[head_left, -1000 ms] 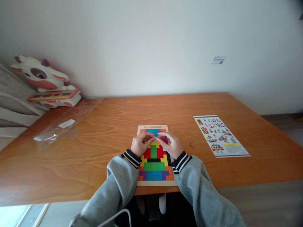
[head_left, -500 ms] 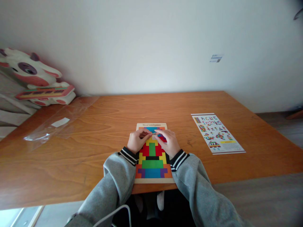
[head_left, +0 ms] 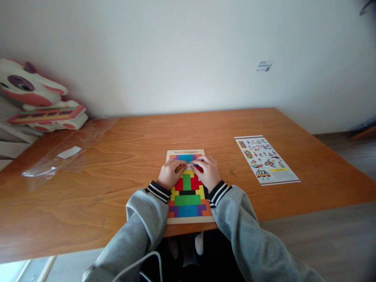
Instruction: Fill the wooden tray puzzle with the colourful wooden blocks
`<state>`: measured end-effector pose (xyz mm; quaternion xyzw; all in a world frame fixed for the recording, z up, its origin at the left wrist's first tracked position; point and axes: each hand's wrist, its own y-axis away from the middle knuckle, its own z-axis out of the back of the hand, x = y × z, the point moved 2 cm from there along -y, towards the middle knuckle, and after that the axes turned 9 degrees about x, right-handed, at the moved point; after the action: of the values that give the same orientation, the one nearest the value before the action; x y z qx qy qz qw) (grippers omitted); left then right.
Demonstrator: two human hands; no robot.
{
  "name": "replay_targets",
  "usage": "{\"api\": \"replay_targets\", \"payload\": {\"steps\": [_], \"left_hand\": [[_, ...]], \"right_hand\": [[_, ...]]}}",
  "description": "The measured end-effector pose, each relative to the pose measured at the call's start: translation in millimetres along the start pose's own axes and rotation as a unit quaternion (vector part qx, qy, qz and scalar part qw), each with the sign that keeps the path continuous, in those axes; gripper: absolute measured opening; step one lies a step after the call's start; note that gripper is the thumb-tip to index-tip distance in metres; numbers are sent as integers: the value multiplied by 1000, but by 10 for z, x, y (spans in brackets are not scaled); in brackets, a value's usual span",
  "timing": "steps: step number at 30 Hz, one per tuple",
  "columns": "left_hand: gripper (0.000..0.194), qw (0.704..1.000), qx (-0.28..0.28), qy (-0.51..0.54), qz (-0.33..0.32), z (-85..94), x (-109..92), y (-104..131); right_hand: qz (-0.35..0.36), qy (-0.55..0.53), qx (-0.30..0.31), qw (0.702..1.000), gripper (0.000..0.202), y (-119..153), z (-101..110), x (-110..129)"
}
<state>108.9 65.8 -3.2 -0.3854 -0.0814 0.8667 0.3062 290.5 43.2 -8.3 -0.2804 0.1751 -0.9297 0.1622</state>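
Note:
A wooden block puzzle board (head_left: 190, 220) lies flat at the table's front edge, filled with coloured pieces. My left hand (head_left: 170, 173) is over its upper left part, thumb and index finger pinched together. My right hand (head_left: 209, 172) mirrors it from the right, also in a pinch. The fingertips of both hands nearly meet over the upper middle of the board. Whatever is between them is too small to make out. Below the hands show a green piece (head_left: 187, 182), a wide green piece (head_left: 187, 200) and a blue piece (head_left: 188, 211).
A printed pattern sheet (head_left: 266, 160) lies on the wooden table (head_left: 135, 156) to the right. At the left are a clear plastic bag (head_left: 85, 143) and a cow-shaped toy keyboard (head_left: 49, 113). A white cable (head_left: 141, 259) hangs near my left sleeve.
The view has shifted slightly, so everything sits a little further left and up. My hands stay over the upper board, with only small movements of the fingers.

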Motion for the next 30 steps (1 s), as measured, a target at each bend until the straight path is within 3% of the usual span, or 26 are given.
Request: {"api": "replay_targets", "payload": {"steps": [5,11,18,21,25,28,30], "left_hand": [[20,997,12,-61,-44,4,-82,6],[25,988,39,-143,-48,-4,-109,42],[21,993,15,-109,-46,22,-134,48],[17,997,-45,-61,-26,75,-149,35],[21,983,-154,60,84,171,-43,67],[20,923,-285,205,160,293,137,152],[35,879,-349,264,188,392,265,225]], "right_hand": [[16,27,3,1000,11,19,29,71],[49,59,25,997,14,41,59,133],[49,45,46,997,13,46,71,153],[49,28,45,997,15,45,65,162],[0,-79,-1,997,25,53,101,1],[-161,-181,-105,964,35,102,238,-334],[-201,-180,-136,953,40,140,377,-546]]}}
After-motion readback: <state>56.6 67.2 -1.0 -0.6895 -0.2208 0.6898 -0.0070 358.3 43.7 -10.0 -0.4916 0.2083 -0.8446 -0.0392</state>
